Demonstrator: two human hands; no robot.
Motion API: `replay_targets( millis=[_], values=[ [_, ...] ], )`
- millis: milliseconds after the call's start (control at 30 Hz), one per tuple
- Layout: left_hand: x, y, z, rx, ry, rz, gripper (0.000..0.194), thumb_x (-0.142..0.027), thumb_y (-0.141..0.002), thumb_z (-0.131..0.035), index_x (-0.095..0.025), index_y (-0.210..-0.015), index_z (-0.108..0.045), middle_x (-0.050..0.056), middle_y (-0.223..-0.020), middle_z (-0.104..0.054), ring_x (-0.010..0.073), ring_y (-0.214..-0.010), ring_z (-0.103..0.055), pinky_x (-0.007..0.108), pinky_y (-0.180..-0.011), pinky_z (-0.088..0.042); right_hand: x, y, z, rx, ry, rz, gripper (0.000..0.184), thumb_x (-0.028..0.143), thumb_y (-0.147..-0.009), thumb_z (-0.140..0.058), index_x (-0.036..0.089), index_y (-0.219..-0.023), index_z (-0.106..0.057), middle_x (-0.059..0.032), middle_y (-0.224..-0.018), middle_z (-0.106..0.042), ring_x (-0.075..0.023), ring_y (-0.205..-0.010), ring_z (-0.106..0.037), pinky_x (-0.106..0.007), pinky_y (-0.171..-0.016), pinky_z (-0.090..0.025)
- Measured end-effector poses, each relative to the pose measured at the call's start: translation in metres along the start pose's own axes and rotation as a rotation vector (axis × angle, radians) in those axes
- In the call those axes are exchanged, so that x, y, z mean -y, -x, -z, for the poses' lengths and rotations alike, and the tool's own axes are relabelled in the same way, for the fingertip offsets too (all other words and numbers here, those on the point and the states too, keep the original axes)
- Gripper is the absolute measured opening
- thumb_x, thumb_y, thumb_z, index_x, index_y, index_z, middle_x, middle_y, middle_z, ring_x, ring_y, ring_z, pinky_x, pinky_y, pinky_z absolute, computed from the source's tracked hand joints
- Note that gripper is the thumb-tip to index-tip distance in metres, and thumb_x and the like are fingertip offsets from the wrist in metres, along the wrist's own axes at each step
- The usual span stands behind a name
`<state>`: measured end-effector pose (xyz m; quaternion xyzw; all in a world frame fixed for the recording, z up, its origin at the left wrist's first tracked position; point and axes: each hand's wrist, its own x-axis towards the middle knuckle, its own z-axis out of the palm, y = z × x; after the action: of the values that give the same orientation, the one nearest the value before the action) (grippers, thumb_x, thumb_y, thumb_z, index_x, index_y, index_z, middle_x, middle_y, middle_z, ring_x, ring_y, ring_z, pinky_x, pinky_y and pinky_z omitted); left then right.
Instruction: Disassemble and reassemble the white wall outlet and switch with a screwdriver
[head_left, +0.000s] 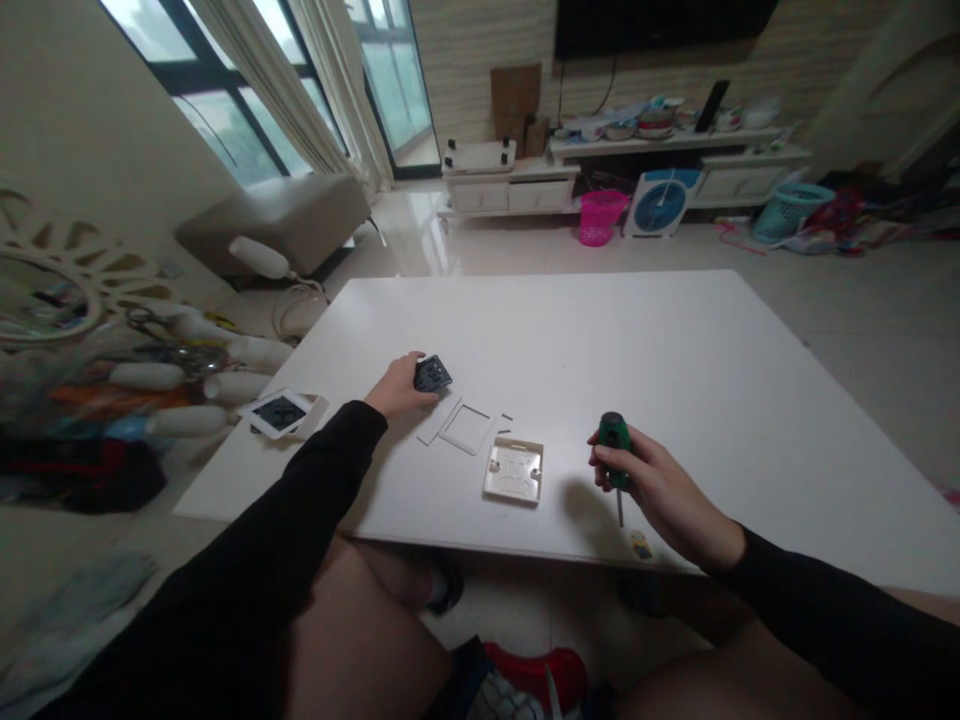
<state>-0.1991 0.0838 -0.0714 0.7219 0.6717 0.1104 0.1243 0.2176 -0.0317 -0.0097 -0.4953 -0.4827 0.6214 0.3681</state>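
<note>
My left hand (pixel 403 386) grips a dark square socket module (pixel 433 374) by its edge, just over the table. In my right hand (pixel 641 470) is a screwdriver (pixel 615 445) with a green and black handle, its shaft pointing down. Between the hands a white square mounting box (pixel 514 471) lies with its open side up. A white faceplate frame (pixel 466 428) rests beyond it, nearer my left hand. Two small screws (pixel 505 431) lie beside the frame. Close below the screwdriver tip is a small yellow and dark item (pixel 641 544), too small to name.
A white table (pixel 570 340) spans the space before me. At its left edge sit more white frames with a dark module (pixel 279 413). White rounded lamp-like pieces (pixel 259 257) crowd the left side. Beyond stand a pink basket (pixel 600 218) and a blue fan (pixel 661 205).
</note>
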Motion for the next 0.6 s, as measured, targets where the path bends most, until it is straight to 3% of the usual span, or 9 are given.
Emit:
replay_targets(
  millis=[100, 333, 600],
  values=[
    [-0.017, -0.005, -0.009, -0.053, 0.088, -0.074, 0.087, -0.044, -0.074, -0.081, -0.008, -0.145, -0.046, 0.022, -0.134, -0.061, 0.0378, -0.126, -0.059, 0.051, -0.109, -0.048, 0.003, 0.003, 0.003, 0.01, -0.01, 0.017, 0.033, 0.049, -0.081, -0.078, 0.02, -0.095, -0.069, -0.0017, -0.085, -0.064, -0.0185, -0.073, -0.062, -0.036, -0.068, -0.047],
    [-0.06, -0.009, -0.044, -0.034, 0.17, -0.183, 0.079, -0.04, -0.078, -0.082, -0.013, -0.143, -0.048, 0.019, -0.132, -0.062, 0.0364, -0.125, -0.058, 0.052, -0.109, -0.047, 0.009, 0.013, 0.014, 0.019, -0.026, 0.029, 0.033, 0.049, -0.084, -0.077, 0.022, -0.1, -0.069, -0.0012, -0.085, -0.065, -0.0186, -0.074, -0.062, -0.036, -0.071, -0.047],
    [-0.073, -0.006, -0.06, -0.018, 0.159, -0.224, 0.07, -0.036, -0.082, -0.079, -0.012, -0.142, -0.051, 0.019, -0.136, -0.061, 0.0371, -0.127, -0.057, 0.053, -0.111, -0.047, 0.013, 0.017, 0.015, 0.006, -0.032, 0.044, 0.033, 0.049, -0.084, -0.078, 0.022, -0.101, -0.069, -0.0018, -0.085, -0.066, -0.0191, -0.075, -0.061, -0.037, -0.072, -0.047]
  ],
)
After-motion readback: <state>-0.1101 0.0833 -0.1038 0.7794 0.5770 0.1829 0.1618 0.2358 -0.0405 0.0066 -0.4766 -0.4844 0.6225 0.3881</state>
